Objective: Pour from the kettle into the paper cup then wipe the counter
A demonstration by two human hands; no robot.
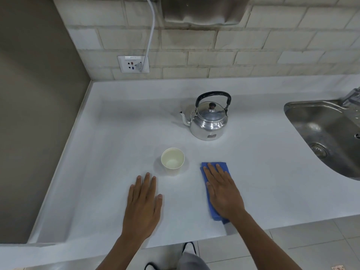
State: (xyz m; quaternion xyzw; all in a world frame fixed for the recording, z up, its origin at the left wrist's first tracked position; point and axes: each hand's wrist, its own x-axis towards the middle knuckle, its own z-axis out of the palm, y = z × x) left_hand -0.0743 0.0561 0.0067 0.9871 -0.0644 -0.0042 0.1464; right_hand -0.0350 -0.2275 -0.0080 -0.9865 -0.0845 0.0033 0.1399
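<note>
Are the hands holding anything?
No. The right hand lies flat on the blue cloth; the left hand rests flat on the counter.

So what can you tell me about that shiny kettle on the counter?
The kettle looks like polished silver metal, squat and round, with a domed lid topped by a dark knob. A black arched handle stands upright over it. Its short curved spout points left, roughly toward the wall socket side. A small label sits low on its front. It stands upright on the white counter, behind the paper cup and left of the sink. Nothing touches it; neither hand is near.
</note>
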